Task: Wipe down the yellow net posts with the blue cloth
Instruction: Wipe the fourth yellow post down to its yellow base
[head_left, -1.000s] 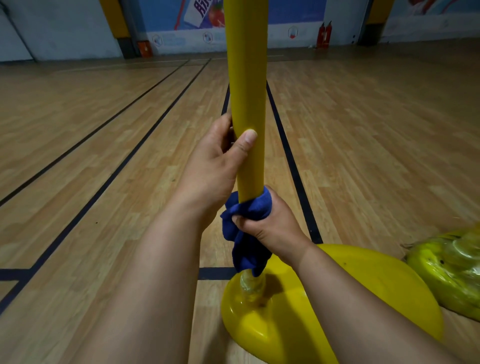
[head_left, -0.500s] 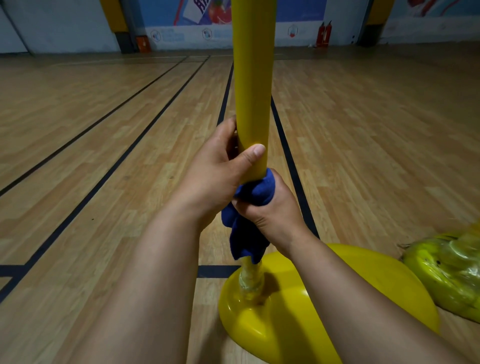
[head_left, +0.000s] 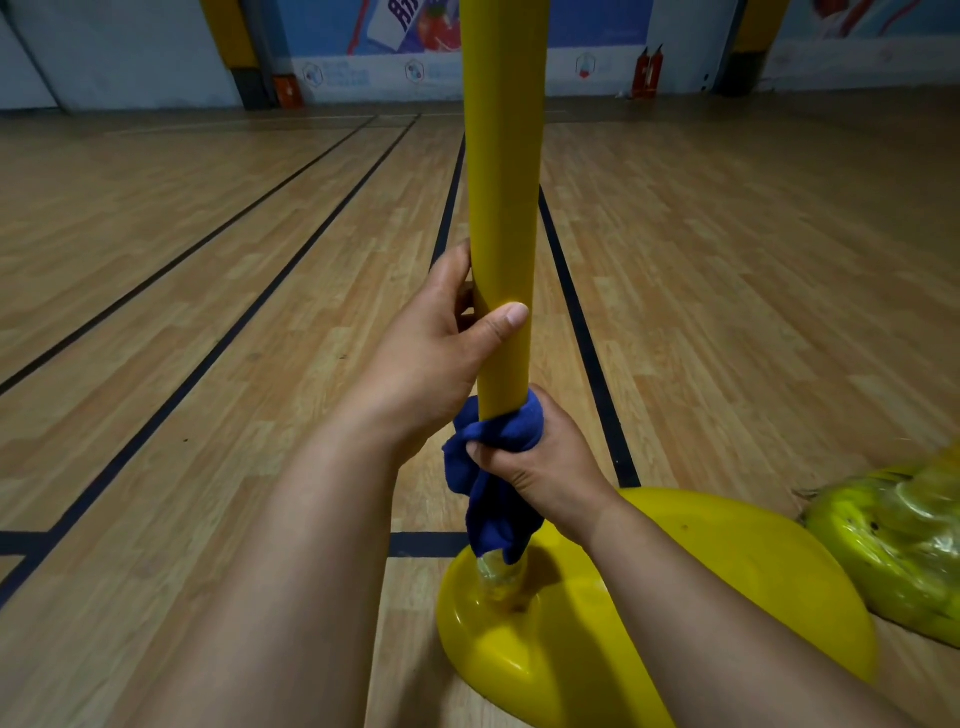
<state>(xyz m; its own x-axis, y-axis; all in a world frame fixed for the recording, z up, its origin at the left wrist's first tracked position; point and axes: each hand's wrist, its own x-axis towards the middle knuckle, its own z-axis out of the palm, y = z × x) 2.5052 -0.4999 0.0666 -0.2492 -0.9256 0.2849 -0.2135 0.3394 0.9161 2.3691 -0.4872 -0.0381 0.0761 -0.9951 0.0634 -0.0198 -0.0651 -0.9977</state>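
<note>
On court floor (head_left: 156, 322): pale wood planks, dark painted lines, matte sheen.
Post (head_left: 501, 208): upright smooth yellow tube, glossy, rising out of view.
Base (head_left: 727, 582): domed glossy yellow plastic, likely weighted for steadiness.
Bundle (head_left: 904, 545): crinkled yellow-green plastic wrap, right of base.
Left hand (head_left: 436, 353): curled round post, thumb across front, probably bracing against wobble.
Right hand (head_left: 540, 462): clenched round cloth low on post.
Blue cloth (head_left: 493, 467): soft, bunched, wrapped round tube, tail hanging toward base.

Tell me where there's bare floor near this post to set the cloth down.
Bare wood floor lies left of the yellow post, between the black court lines. It's crowded right of the yellow base, where a plastic-wrapped yellow object sits.
</note>
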